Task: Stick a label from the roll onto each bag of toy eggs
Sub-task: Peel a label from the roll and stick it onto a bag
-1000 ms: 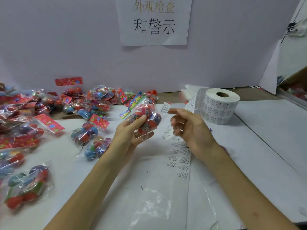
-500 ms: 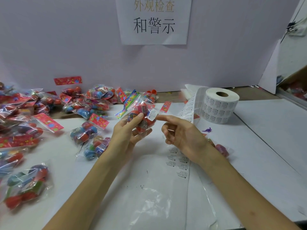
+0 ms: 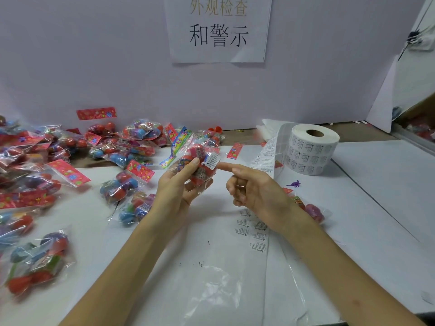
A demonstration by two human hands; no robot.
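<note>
In the head view, my left hand (image 3: pixel 179 187) is up over the middle of the worktop (image 3: pixel 376 208). Its grip is closed round one bag of toy eggs (image 3: pixel 197 171), with the thumb on the front and the fingers behind. A small white label (image 3: pixel 213 161) sits on the front of the bag, at 2 o'clock from the thumb. My right hand (image 3: pixel 256 191) is at 3 o'clock from the bag. Its pointing finger is straight, with the tip right at the label's edge. The other fingers are curled in, so this grip holds nothing.

A second ago the label was on my right fingertip, up in the air and apart from the bag. Half a second ago the finger had carried it to the bag. Now the label is on the bag. I think this bag is nearly done and only needs one more rub to make the label flat.

The roll (image 3: pixel 313 149) has stayed at 2 o'clock. Its strip of labels (image 3: pixel 251 229) runs down under my right wrist. The pile of bags (image 3: pixel 138 135) has not moved from 9 to 11 o'clock. I cannot tell which of them have labels.
</note>
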